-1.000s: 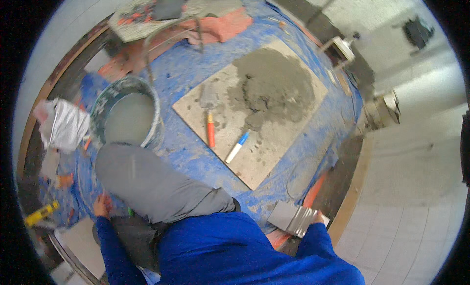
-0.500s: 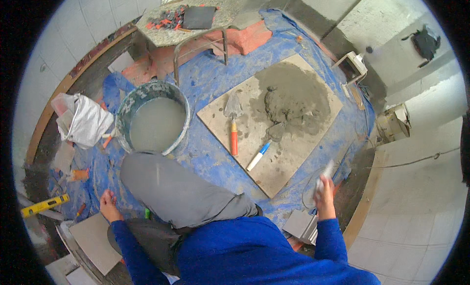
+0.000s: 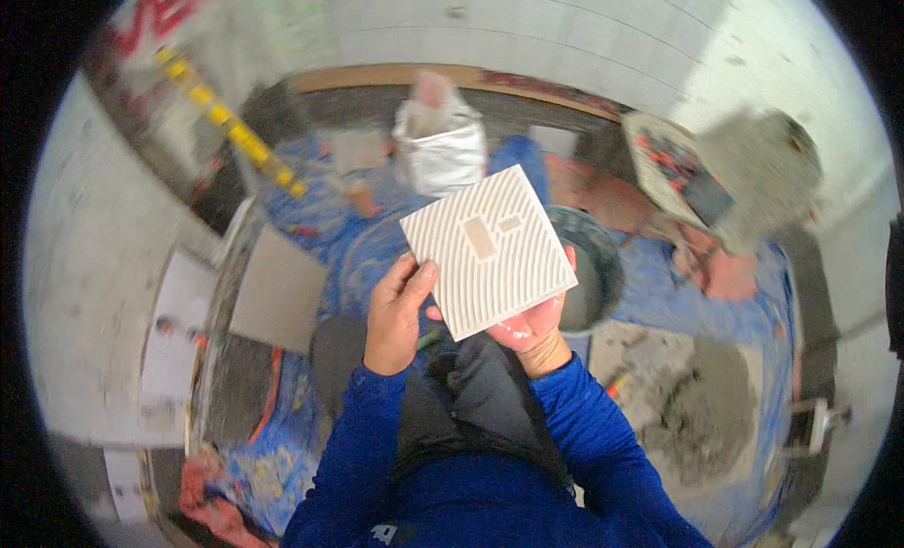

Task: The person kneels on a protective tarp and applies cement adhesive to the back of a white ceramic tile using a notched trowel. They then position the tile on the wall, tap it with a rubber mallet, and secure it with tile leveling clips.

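Note:
A square white tile [image 3: 499, 289] is held up in front of me, its ribbed back facing up, with two small smooth rectangles in the middle of the ribs. My left hand [image 3: 397, 311] grips its left edge, thumb lying on the ribbed face. My right hand [image 3: 535, 330] supports it from beneath on the right; the palm looks wet, and part of the fingers are hidden under the tile. Beyond the right hand stands a dark bucket [image 3: 614, 284] of greyish water, partly covered by the tile.
To the right, grey mortar [image 3: 711, 407] lies on a board [image 3: 612, 346] over a blue sheet [image 3: 650, 265]. A white bag [image 3: 443, 162] stands ahead. At the left are a yellow spirit level [image 3: 226, 120] and a larger grey tile [image 3: 281, 289]. Surroundings are blurred.
My view has turned left, away from the mortar board. My hands, far apart before with something pale and blurred in the right, have come together on the white tile.

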`<state>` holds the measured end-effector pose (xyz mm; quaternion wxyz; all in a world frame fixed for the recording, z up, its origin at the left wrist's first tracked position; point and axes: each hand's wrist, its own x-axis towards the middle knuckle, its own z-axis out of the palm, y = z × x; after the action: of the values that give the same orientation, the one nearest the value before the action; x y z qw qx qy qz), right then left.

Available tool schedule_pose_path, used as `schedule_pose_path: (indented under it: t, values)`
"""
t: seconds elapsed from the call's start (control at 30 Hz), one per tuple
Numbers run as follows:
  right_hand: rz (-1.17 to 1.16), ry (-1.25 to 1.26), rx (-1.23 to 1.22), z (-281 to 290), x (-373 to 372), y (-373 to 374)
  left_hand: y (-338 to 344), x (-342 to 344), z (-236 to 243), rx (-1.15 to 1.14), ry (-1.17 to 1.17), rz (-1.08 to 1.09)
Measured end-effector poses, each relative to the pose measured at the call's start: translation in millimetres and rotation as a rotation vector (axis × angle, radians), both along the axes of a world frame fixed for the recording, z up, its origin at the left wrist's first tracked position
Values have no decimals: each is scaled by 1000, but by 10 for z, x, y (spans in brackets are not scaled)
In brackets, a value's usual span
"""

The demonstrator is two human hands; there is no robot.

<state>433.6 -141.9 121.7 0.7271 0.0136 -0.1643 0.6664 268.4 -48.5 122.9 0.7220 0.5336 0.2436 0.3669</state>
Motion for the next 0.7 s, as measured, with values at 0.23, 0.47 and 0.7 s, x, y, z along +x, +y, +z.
schedule_pose_path:
  t: [0.23, 0.47, 0.7]
  values:
    - [80, -278, -70, -546, -501, 511, 174, -700, -366, 131, 249, 318]
    - [-189, -957, -190, -855, -688, 443, -111, -653, -745, 100, 409, 136]
    - [-511, -959, -507, -734, -565, 416, 264, -801, -672, -270, -420, 275]
